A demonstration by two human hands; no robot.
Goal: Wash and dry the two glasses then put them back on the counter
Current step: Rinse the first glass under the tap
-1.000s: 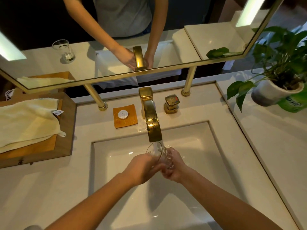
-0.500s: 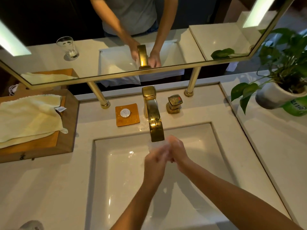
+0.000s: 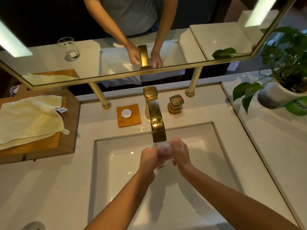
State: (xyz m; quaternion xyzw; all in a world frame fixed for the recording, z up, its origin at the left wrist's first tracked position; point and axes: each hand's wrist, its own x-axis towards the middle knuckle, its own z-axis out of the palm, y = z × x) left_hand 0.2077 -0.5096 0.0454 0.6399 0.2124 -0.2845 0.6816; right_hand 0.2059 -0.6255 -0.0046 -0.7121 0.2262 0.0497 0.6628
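Left hand (image 3: 147, 156) and right hand (image 3: 180, 153) have the grip clamped on the glass (image 3: 163, 149) under the tap (image 3: 157, 125), centre; towel (image 3: 29, 118) left, plant (image 3: 282, 63) right.

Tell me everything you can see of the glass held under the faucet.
The glass is clear and mostly hidden. The left hand grips it from the left and the right hand from the right, fingers curled round it, so only a blurred, wet-looking patch shows between them. It is just below the spout of the gold faucet, above the white sink. Its shape and tilt cannot be told.
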